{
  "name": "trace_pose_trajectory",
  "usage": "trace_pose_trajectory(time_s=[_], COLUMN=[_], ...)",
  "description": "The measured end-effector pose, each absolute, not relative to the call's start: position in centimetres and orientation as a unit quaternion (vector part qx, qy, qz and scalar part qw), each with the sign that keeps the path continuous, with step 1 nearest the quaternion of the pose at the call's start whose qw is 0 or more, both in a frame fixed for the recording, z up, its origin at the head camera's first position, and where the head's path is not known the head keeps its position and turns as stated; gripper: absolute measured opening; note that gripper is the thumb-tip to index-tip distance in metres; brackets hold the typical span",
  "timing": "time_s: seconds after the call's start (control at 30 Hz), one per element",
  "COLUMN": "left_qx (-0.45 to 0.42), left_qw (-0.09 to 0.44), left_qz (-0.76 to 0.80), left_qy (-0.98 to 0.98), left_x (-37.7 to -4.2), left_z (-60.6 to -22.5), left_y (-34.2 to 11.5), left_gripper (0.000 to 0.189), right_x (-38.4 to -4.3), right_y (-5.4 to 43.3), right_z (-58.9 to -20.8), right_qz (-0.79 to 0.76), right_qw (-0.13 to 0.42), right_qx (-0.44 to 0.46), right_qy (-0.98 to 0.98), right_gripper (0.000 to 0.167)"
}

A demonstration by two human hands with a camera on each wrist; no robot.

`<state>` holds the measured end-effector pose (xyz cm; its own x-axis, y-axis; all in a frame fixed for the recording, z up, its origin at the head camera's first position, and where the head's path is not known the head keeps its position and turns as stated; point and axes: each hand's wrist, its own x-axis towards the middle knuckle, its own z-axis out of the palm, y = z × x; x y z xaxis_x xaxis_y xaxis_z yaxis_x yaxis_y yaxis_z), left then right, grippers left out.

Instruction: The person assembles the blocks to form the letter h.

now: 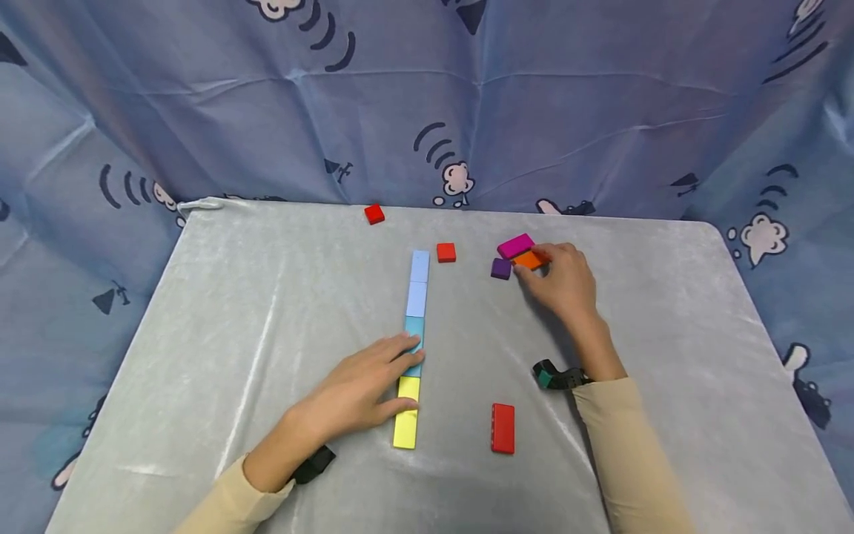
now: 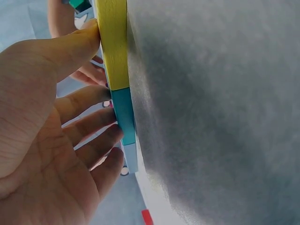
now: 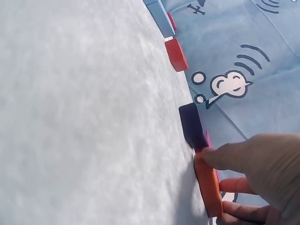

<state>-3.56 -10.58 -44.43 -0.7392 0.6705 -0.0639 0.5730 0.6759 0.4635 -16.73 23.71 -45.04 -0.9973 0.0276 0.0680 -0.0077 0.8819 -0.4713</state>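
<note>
My left hand rests along a straight row of blocks, with its fingers extended. Fingertips touch the teal block and the thumb lies on the yellow part at the row's near end. Light blue blocks form the far end. In the left wrist view, the thumb meets the yellow side of the row. My right hand pinches an orange block between thumb and fingers. That block lies between a magenta block and the right hand, close to a small purple block.
Two small red blocks lie at the back, one near the far table edge and one right of the row's end. A longer red block lies nearer, between the forearms. Patterned blue cloth hangs behind the table.
</note>
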Motion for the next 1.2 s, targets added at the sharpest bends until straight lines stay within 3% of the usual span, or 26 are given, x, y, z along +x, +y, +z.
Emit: trace_pose_trajectory(time_s=[0.63, 1.2], left_qx=[0.347, 0.35], left_qw=[0.109, 0.101], left_qz=[0.212, 0.214], left_qy=[0.907, 0.906], left_x=[-3.5, -3.5], left_z=[-44.1, -44.1], left_y=[-10.8, -10.6], left_gripper=[0.069, 0.068], right_x=[-16.5, -14.0], right_y=[24.0, 24.7], right_z=[-44.9, -44.5], right_qz=[0.228, 0.241], right_qw=[0.044, 0.047], right_qx=[0.032, 0.085], right_qy=[-0.972, -0.966], right_gripper=[0.053, 0.047])
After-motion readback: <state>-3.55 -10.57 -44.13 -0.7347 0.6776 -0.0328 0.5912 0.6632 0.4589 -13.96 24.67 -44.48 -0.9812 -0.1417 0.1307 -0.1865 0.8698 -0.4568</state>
